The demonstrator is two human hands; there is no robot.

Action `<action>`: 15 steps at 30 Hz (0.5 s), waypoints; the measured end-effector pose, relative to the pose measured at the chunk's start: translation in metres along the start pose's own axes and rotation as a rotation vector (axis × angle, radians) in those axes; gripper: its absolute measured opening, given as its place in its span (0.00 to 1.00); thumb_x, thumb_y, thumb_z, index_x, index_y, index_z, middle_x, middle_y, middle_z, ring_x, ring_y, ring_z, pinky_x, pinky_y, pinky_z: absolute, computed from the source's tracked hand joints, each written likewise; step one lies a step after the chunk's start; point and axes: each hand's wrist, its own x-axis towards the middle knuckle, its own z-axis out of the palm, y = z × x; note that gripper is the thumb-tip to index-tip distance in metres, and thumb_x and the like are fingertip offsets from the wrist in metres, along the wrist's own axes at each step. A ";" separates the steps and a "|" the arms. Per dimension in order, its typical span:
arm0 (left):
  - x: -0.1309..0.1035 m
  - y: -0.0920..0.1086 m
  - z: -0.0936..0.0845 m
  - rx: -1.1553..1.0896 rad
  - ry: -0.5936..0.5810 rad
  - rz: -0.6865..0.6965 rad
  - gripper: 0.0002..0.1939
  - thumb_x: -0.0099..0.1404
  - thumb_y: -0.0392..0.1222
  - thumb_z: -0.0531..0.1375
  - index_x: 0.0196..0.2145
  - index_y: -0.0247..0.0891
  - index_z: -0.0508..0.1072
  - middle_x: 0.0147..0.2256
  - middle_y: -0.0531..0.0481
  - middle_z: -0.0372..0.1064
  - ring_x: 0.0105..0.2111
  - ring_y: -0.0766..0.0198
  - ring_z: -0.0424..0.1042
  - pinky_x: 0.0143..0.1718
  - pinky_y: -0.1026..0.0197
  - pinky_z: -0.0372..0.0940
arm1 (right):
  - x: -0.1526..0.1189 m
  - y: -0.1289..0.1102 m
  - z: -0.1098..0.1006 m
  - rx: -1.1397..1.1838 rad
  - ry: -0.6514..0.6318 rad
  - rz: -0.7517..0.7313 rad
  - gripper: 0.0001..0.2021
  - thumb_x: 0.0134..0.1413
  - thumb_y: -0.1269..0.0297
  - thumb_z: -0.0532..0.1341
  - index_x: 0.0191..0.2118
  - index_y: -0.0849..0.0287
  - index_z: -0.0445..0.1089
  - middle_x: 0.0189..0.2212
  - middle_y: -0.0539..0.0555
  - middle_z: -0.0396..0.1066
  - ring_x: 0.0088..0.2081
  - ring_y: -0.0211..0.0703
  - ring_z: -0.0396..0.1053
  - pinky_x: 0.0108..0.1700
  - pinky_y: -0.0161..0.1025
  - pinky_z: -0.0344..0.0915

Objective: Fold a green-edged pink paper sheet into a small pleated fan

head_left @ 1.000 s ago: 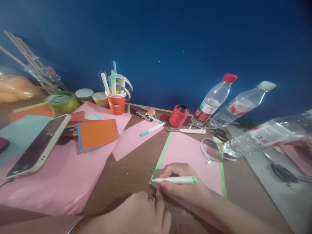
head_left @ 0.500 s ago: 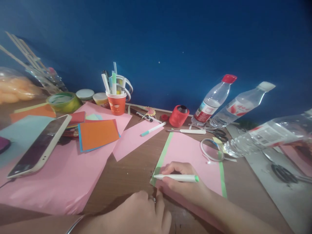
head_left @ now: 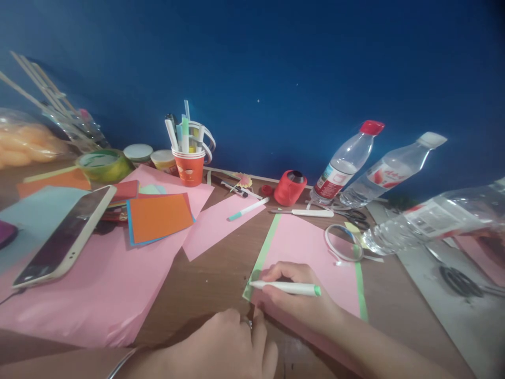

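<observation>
A white marker (head_left: 290,288) with a green end is pinched in the fingers of my right hand (head_left: 302,295). Its tip meets the green strip along the left edge of a pink sheet (head_left: 303,245), close to the sheet's near left corner. Another green strip runs down the sheet's right side. My left hand (head_left: 224,342), wearing a ring, rests on the table just below that corner. Its fingers lie side by side with the fingertips at the sheet's near edge, and the thumb is hidden.
Left of the sheet are a phone (head_left: 65,237), orange cards (head_left: 161,218) and larger pink paper (head_left: 90,279). Behind stand a red cup of pens (head_left: 189,171), a red thread spool (head_left: 290,188) and a craft knife (head_left: 311,213). Bottles (head_left: 343,163) and scissors (head_left: 460,281) sit to the right.
The marker's tip has shifted very slightly away from me along the green strip, and its angle has changed a little. My left hand stays in place.
</observation>
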 end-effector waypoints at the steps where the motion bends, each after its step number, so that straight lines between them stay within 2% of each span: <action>1: 0.000 0.000 0.000 -0.002 -0.003 -0.005 0.05 0.55 0.35 0.57 0.32 0.36 0.64 0.37 0.39 0.75 0.15 0.62 0.67 0.11 0.60 0.57 | 0.000 0.001 0.000 0.003 -0.022 -0.028 0.02 0.45 0.66 0.62 0.26 0.58 0.70 0.28 0.50 0.73 0.29 0.39 0.69 0.31 0.34 0.63; 3: -0.001 0.000 0.000 -0.015 -0.008 -0.002 0.06 0.55 0.34 0.57 0.32 0.36 0.64 0.35 0.40 0.75 0.16 0.62 0.67 0.11 0.60 0.57 | -0.001 0.003 0.001 0.021 -0.056 -0.074 0.02 0.44 0.66 0.63 0.26 0.58 0.69 0.28 0.50 0.73 0.29 0.39 0.68 0.32 0.34 0.64; 7: -0.002 0.000 0.001 -0.022 -0.024 0.001 0.06 0.56 0.37 0.58 0.32 0.36 0.64 0.36 0.38 0.75 0.16 0.63 0.68 0.13 0.61 0.58 | -0.001 0.006 0.001 0.038 -0.021 -0.027 0.01 0.46 0.68 0.61 0.28 0.57 0.69 0.29 0.50 0.73 0.30 0.39 0.69 0.32 0.34 0.64; 11: -0.001 0.000 0.001 -0.009 -0.012 -0.003 0.07 0.56 0.37 0.59 0.32 0.35 0.64 0.33 0.39 0.75 0.17 0.63 0.69 0.13 0.63 0.57 | 0.000 0.004 -0.001 -0.032 -0.087 -0.150 0.01 0.45 0.67 0.63 0.26 0.57 0.70 0.27 0.49 0.72 0.29 0.38 0.68 0.33 0.35 0.63; 15: -0.001 0.000 0.002 -0.006 -0.007 -0.002 0.06 0.55 0.36 0.59 0.31 0.35 0.64 0.33 0.40 0.75 0.17 0.62 0.69 0.12 0.61 0.57 | 0.002 0.002 -0.002 -0.048 -0.091 -0.164 0.01 0.46 0.67 0.63 0.26 0.57 0.71 0.27 0.50 0.72 0.28 0.38 0.68 0.33 0.35 0.63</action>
